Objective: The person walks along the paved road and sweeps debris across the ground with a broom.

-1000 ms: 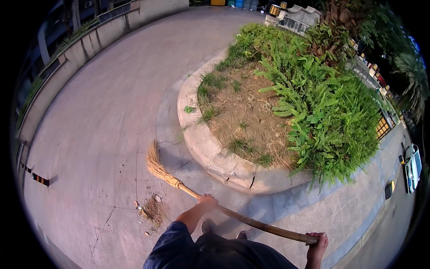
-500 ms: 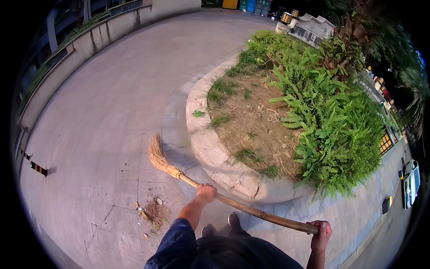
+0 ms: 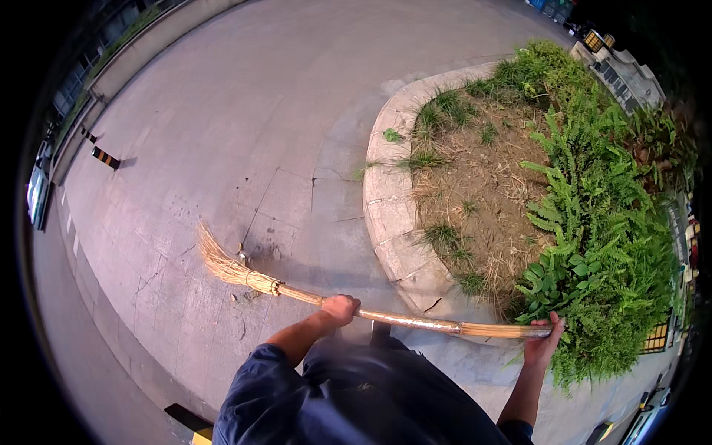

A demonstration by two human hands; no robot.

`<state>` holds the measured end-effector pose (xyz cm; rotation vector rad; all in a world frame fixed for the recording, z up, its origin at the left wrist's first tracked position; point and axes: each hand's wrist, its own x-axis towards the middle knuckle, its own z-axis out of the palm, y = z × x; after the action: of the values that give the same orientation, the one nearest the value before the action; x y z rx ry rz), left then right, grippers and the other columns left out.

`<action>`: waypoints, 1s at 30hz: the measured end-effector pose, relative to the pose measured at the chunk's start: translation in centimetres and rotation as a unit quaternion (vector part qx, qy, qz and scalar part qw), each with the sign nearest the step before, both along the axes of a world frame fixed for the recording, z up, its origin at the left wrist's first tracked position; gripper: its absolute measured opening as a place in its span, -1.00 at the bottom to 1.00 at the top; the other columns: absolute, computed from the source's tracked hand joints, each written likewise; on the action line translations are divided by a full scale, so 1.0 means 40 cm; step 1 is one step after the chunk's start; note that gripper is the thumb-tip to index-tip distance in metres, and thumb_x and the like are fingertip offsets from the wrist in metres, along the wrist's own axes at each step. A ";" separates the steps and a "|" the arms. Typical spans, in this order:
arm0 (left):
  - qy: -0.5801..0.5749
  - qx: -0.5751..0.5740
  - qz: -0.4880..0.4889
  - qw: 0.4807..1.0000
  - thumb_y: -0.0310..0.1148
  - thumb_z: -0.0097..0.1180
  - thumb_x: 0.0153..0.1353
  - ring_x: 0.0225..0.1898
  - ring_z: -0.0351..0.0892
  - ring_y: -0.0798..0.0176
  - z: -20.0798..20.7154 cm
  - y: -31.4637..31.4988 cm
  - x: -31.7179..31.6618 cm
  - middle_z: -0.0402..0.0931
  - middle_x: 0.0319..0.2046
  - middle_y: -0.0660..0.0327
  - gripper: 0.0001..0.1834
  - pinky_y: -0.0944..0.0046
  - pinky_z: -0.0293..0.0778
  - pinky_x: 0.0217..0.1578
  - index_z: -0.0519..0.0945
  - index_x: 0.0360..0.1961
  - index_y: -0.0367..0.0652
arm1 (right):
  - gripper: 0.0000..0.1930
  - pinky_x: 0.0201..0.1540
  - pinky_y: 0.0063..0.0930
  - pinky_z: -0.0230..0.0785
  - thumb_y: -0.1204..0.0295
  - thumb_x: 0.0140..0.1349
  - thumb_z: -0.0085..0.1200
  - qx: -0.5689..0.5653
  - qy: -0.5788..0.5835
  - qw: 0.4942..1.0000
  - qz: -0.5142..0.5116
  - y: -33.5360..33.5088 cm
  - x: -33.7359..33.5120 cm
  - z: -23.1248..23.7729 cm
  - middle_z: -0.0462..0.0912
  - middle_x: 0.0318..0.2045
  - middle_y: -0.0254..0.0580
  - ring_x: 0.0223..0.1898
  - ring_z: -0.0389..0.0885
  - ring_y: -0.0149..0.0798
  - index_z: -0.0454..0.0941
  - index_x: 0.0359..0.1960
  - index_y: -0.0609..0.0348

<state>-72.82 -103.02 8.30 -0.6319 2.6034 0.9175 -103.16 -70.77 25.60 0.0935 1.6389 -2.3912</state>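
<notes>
A straw broom (image 3: 236, 271) with a long bamboo handle lies nearly level across the view, its bristles to the left. My left hand (image 3: 341, 309) is wrapped round the handle a little way from the bristle head. At the handle's far right end, my right hand (image 3: 546, 337) is closed on the tip. Beside the bristles is a small pile of debris (image 3: 259, 254) on the pavement, with light bits in it. The broom head partly hides the pile; whether the bristles touch the ground I cannot tell.
A curved stone kerb (image 3: 391, 211) rims a planting bed of soil, grass and green ferns (image 3: 593, 222) on the right. Black-and-yellow bollards (image 3: 105, 157) stand at the left. A low wall (image 3: 137, 55) runs along the upper left, and a car (image 3: 38, 191) shows at the left rim.
My view has turned left, so the planting bed sits further right. The broom head has moved left and lower, now beside the debris pile. Both hands keep their hold.
</notes>
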 end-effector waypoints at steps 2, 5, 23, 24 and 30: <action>0.015 -0.001 0.060 0.998 -0.35 -0.01 -0.14 -0.27 0.47 -0.01 -0.018 0.030 0.048 0.49 -0.42 0.09 -0.84 0.05 0.38 -0.28 0.47 -0.44 -0.08 | -0.60 -0.36 -0.50 0.28 0.01 0.20 -0.16 -0.038 -0.011 0.999 0.032 -0.089 -0.061 -0.020 0.41 -0.61 -0.33 -0.48 0.40 -0.36 0.41 -0.26 0.11; -0.022 -0.018 0.116 0.993 -0.36 -0.05 -0.04 -0.26 0.49 0.01 -0.035 0.083 0.124 0.50 -0.36 0.07 -0.84 0.08 0.40 -0.25 0.47 -0.40 -0.11 | -0.70 -0.34 -0.45 0.22 0.10 0.20 -0.12 -0.119 -0.094 0.974 0.167 -0.287 -0.078 -0.013 0.32 -0.62 -0.34 -0.51 0.32 -0.36 0.35 -0.44 0.07; 0.153 -0.042 0.347 0.924 -0.37 0.01 -0.12 -0.33 0.46 0.02 -0.057 0.015 0.063 0.45 -0.46 0.12 -0.87 0.09 0.36 -0.29 0.47 -0.47 -0.10 | -0.77 -0.38 -0.48 0.07 0.38 0.27 -0.27 -0.133 0.118 0.838 0.515 -0.636 0.009 0.339 0.16 -0.67 -0.39 -0.62 0.10 -0.45 0.14 -0.59 0.03; 0.167 -0.050 0.333 0.927 -0.37 0.00 -0.10 -0.33 0.46 0.03 -0.044 -0.027 0.028 0.46 -0.48 0.13 -0.90 0.10 0.37 -0.28 0.46 -0.49 -0.10 | -0.76 -0.35 -0.47 0.06 0.39 0.26 -0.27 -0.135 0.129 0.840 0.510 -0.601 -0.021 0.357 0.14 -0.67 -0.39 -0.61 0.09 -0.45 0.12 -0.59 0.02; 0.236 -0.152 0.266 0.922 -0.36 -0.01 -0.11 -0.35 0.49 0.05 0.081 -0.281 -0.114 0.49 -0.50 0.14 -0.92 0.11 0.37 -0.29 0.46 -0.53 -0.08 | -0.76 -0.26 -0.42 0.04 0.42 0.20 -0.20 -0.209 0.195 0.839 0.463 -0.529 -0.059 0.457 0.09 -0.67 -0.39 -0.58 0.09 -0.43 0.09 -0.61 0.01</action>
<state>-77.37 -114.26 11.53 -1.4089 3.1034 0.8998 -105.52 -91.91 43.88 -1.0673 0.8641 -1.9279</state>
